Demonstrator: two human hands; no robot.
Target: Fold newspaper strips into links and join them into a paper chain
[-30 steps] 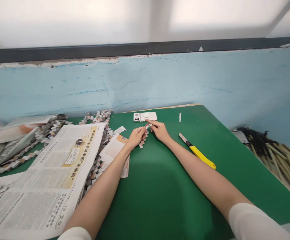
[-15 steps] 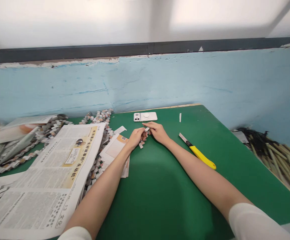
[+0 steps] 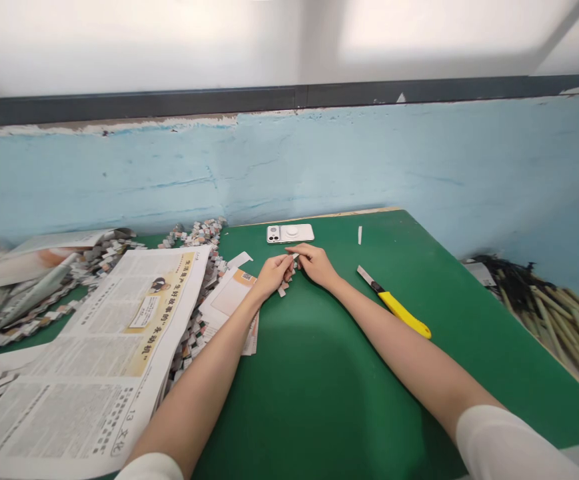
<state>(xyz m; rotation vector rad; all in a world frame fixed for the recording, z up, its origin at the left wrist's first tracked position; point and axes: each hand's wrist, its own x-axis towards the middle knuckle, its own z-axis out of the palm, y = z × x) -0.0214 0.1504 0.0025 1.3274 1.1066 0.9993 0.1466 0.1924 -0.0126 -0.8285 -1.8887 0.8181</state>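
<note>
Near the middle of the green table [image 3: 314,373], my left hand [image 3: 273,275] is closed on a small folded paper chain [image 3: 282,291], whose end hangs out below the fingers. My right hand [image 3: 315,263] meets it from the right, thumb and index finger pinching a small white paper piece [image 3: 296,257] at the chain's upper end. The fingertips of both hands are nearly touching, and they partly hide the paper. Just behind the hands lies a white phone [image 3: 290,233], face down.
A yellow-handled knife [image 3: 402,315] and a thin paper strip [image 3: 360,235] lie on the right. Newspapers [image 3: 104,360], cut paper sheets [image 3: 226,300] and long folded paper chains [image 3: 204,233] cover the left. A blue wall [image 3: 319,160] stands behind; bamboo sticks [image 3: 564,320] lie beyond the right edge.
The fingers of both hands have drawn slightly closer together around the white paper piece, and less of the chain shows between them. The arms have hardly moved.
</note>
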